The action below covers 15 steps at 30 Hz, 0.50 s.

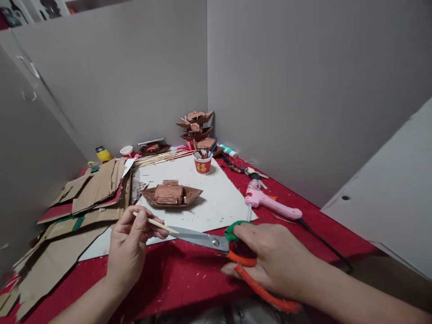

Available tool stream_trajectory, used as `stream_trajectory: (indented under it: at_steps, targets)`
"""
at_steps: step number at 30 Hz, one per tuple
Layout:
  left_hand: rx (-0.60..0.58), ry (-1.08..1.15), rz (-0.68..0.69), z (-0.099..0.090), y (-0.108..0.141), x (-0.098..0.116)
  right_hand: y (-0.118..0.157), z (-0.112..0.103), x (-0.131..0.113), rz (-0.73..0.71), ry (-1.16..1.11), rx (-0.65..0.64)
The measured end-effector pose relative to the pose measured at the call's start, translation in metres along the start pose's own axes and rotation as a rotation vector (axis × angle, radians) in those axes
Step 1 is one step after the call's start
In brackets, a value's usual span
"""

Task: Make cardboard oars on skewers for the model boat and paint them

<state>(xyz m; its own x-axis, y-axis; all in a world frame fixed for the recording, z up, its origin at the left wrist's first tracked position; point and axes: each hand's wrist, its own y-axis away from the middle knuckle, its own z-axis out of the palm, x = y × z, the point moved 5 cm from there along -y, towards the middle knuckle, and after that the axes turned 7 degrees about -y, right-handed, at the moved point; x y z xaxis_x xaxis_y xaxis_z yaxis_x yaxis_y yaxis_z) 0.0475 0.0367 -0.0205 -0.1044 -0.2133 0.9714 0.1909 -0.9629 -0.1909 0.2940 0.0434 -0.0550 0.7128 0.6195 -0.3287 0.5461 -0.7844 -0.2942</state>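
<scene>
Pinched between the thumb and fingers of my left hand (130,245) is a thin wooden stick (155,222), slanting down to the right. My right hand (275,256) grips a pair of scissors (202,238) by its handles, which are orange and green. The blades point left, and their tips meet the stick near its right end; I cannot tell whether they are cutting into it. Just beyond my hands, a brown model boat (170,195) with a ribbed cardboard roof rests on a white board (226,198).
Torn cardboard sheets (97,184) are piled at the left. A pink glue gun (273,204) with a black cord lies at the right. Behind stand a red paper cup (202,165), stacked model boats (195,126) and a bundle of sticks (160,158). Grey panels enclose the red-covered table (189,279).
</scene>
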Motion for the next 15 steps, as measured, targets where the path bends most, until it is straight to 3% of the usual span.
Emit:
stream_trajectory:
  at_steps: [7,15]
  targets:
    - [-0.004,-0.045,0.025,-0.0008,0.0007,0.0002,0.0003,-0.0088,-0.0056,-0.005,0.032,0.015]
    - [0.0,-0.033,0.031,-0.0001,-0.0009,-0.0024,-0.0019,0.0003,-0.0034,-0.017,0.008,0.024]
